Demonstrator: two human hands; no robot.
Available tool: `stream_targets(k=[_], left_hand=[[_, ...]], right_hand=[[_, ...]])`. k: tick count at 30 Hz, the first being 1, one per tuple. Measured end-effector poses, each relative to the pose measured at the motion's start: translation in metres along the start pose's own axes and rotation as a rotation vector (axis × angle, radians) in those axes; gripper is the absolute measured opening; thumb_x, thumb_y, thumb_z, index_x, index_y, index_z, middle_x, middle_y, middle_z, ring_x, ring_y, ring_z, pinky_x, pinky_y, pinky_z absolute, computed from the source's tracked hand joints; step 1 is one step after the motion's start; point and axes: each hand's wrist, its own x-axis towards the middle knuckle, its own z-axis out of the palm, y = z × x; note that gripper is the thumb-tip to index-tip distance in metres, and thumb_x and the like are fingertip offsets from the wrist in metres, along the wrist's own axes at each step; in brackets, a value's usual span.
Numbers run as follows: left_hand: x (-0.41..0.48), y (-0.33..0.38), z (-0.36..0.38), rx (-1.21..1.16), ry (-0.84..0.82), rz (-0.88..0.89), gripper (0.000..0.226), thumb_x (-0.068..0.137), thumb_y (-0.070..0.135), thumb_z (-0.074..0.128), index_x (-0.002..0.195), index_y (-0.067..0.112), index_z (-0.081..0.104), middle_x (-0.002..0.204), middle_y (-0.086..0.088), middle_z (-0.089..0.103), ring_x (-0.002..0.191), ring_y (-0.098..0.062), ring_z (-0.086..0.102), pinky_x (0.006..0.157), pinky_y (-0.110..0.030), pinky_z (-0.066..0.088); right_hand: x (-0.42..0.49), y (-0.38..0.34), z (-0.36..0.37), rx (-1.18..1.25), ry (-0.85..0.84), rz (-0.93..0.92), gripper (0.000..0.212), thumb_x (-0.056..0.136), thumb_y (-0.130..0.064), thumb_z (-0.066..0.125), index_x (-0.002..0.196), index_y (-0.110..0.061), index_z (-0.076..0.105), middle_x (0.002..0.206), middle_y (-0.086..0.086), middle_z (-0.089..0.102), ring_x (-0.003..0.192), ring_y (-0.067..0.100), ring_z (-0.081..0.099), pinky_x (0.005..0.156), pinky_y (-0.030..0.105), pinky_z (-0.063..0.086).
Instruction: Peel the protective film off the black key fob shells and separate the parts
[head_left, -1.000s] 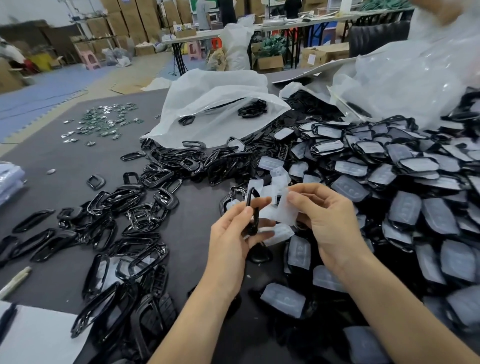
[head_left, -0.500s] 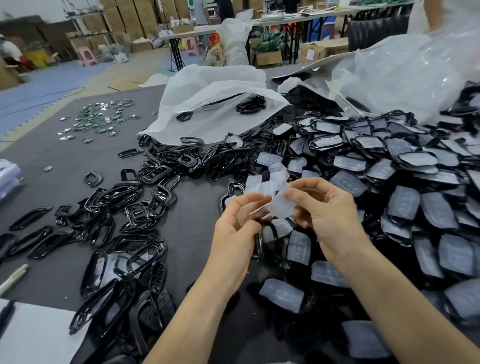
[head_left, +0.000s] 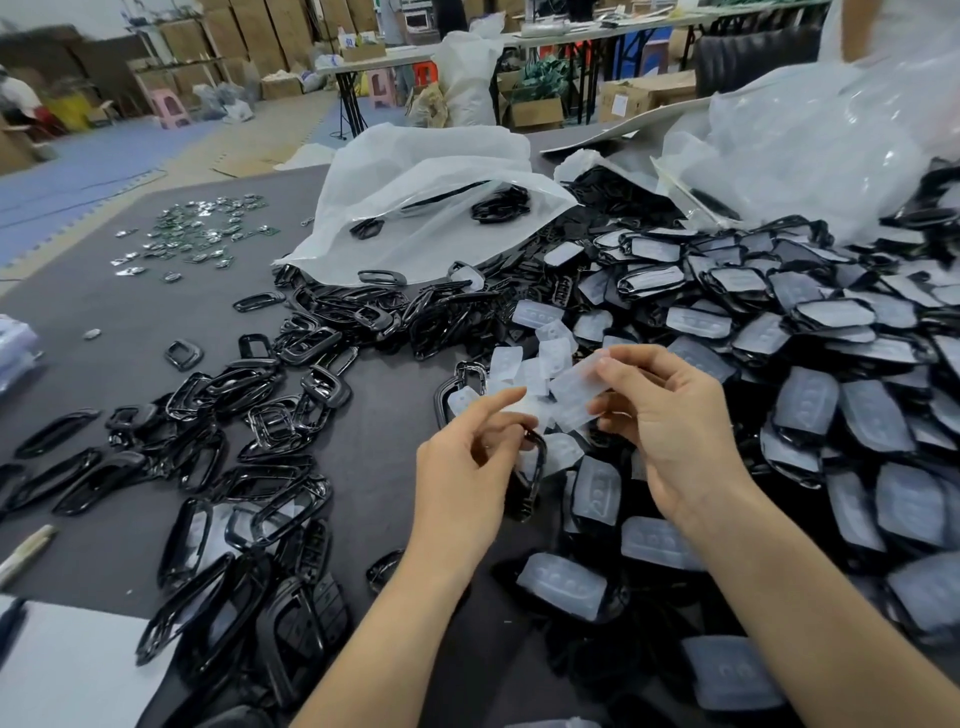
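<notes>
My left hand (head_left: 462, 462) grips a black key fob shell frame (head_left: 536, 467) in its curled lower fingers, with the index finger stretched toward the film. My right hand (head_left: 675, 421) pinches a translucent protective film (head_left: 574, 392) between thumb and fingertips, just above and right of the frame; film and frame look apart. Loose peeled films (head_left: 540, 353) lie in a small heap just beyond my hands. A large pile of film-covered shells (head_left: 831, 395) fills the table's right side. Peeled black frames (head_left: 244, 447) are scattered to the left.
A white plastic bag (head_left: 415, 208) holding a few black parts lies behind the frames, and a big clear bag (head_left: 831, 130) sits at the back right. Small shiny metal pieces (head_left: 202, 234) are strewn at the far left. White paper (head_left: 57, 670) covers the near left corner.
The film has come away from the black frame. My right hand drew it up and to the right, while my left hand dropped slightly with the frame and straightened its index finger.
</notes>
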Motion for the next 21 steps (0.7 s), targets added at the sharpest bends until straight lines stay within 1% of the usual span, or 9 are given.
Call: stream_targets(k=[2, 4, 7, 9, 11, 12, 14, 18, 21], left_hand=[[0.002, -0.001, -0.002, -0.016, 0.062, 0.007, 0.037, 0.096, 0.004, 0.052, 0.105, 0.038, 0.064, 0.072, 0.01, 0.07, 0.063, -0.011, 0.06, 0.068, -0.026, 0.05], [0.004, -0.002, -0.005, -0.033, 0.171, -0.001, 0.037, 0.099, 0.006, 0.047, 0.107, 0.038, 0.063, 0.062, 0.012, 0.06, 0.054, -0.007, 0.052, 0.059, -0.02, 0.046], [0.007, -0.003, -0.01, -0.221, 0.401, -0.132, 0.04, 0.1, 0.003, 0.039, 0.102, 0.036, 0.061, 0.062, 0.014, 0.055, 0.048, 0.0, 0.047, 0.045, -0.016, 0.04], [0.011, -0.004, -0.014, -0.321, 0.545, -0.256, 0.038, 0.099, 0.005, 0.036, 0.099, 0.035, 0.059, 0.07, 0.009, 0.056, 0.046, 0.004, 0.048, 0.039, -0.014, 0.037], [0.013, -0.004, -0.017, -0.382, 0.636, -0.328, 0.037, 0.097, 0.005, 0.035, 0.095, 0.035, 0.057, 0.076, 0.005, 0.053, 0.046, 0.005, 0.049, 0.037, -0.014, 0.037], [0.013, -0.004, -0.018, -0.41, 0.657, -0.343, 0.037, 0.096, 0.004, 0.034, 0.093, 0.034, 0.056, 0.076, 0.004, 0.051, 0.046, 0.004, 0.049, 0.037, -0.015, 0.036], [0.014, -0.002, -0.018, -0.443, 0.667, -0.354, 0.036, 0.094, 0.003, 0.033, 0.09, 0.031, 0.056, 0.073, 0.004, 0.048, 0.046, 0.001, 0.046, 0.037, -0.016, 0.034], [0.014, 0.001, -0.017, -0.451, 0.67, -0.359, 0.032, 0.094, 0.005, 0.033, 0.087, 0.026, 0.056, 0.063, 0.006, 0.043, 0.047, -0.004, 0.04, 0.037, -0.015, 0.032], [0.014, 0.003, -0.017, -0.474, 0.658, -0.352, 0.031, 0.096, 0.006, 0.032, 0.083, 0.022, 0.056, 0.056, 0.007, 0.038, 0.047, -0.006, 0.037, 0.037, -0.016, 0.031]], right_hand=[[0.003, 0.0, -0.004, -0.123, 0.059, -0.09, 0.017, 0.088, -0.004, 0.063, 0.08, -0.02, 0.062, 0.062, -0.004, 0.065, 0.053, 0.016, 0.049, 0.051, 0.021, 0.042], [0.003, -0.002, -0.006, -0.172, 0.063, -0.148, 0.025, 0.086, 0.0, 0.056, 0.072, -0.02, 0.062, 0.06, -0.003, 0.059, 0.059, 0.021, 0.045, 0.057, 0.028, 0.042], [-0.004, -0.005, -0.003, -0.242, -0.085, -0.149, 0.033, 0.083, 0.001, 0.048, 0.059, -0.016, 0.064, 0.056, 0.0, 0.061, 0.055, 0.017, 0.058, 0.061, 0.03, 0.053], [-0.012, 0.0, 0.004, -0.52, -0.198, -0.234, 0.028, 0.083, -0.003, 0.053, 0.062, -0.017, 0.067, 0.059, -0.003, 0.064, 0.052, 0.008, 0.059, 0.057, 0.022, 0.05], [-0.02, 0.009, 0.012, -0.814, -0.296, -0.38, 0.017, 0.082, -0.009, 0.062, 0.069, -0.017, 0.07, 0.07, -0.008, 0.063, 0.059, 0.003, 0.055, 0.063, 0.012, 0.042], [-0.022, 0.011, 0.015, -0.917, -0.346, -0.42, 0.012, 0.082, -0.014, 0.065, 0.071, -0.017, 0.071, 0.073, -0.009, 0.061, 0.062, 0.003, 0.053, 0.066, 0.015, 0.041], [-0.025, 0.006, 0.015, -1.03, -0.473, -0.373, 0.012, 0.08, -0.028, 0.072, 0.071, -0.021, 0.068, 0.072, -0.009, 0.059, 0.063, 0.004, 0.051, 0.067, 0.02, 0.041], [-0.032, -0.017, 0.005, -1.155, -0.776, -0.2, 0.032, 0.062, -0.053, 0.08, 0.067, -0.025, 0.067, 0.054, -0.019, 0.058, 0.053, -0.003, 0.052, 0.049, 0.012, 0.037], [-0.044, -0.019, 0.008, -1.283, -0.89, -0.213, 0.037, 0.057, -0.06, 0.078, 0.073, -0.03, 0.065, 0.058, -0.026, 0.056, 0.057, -0.006, 0.052, 0.048, 0.014, 0.03]])
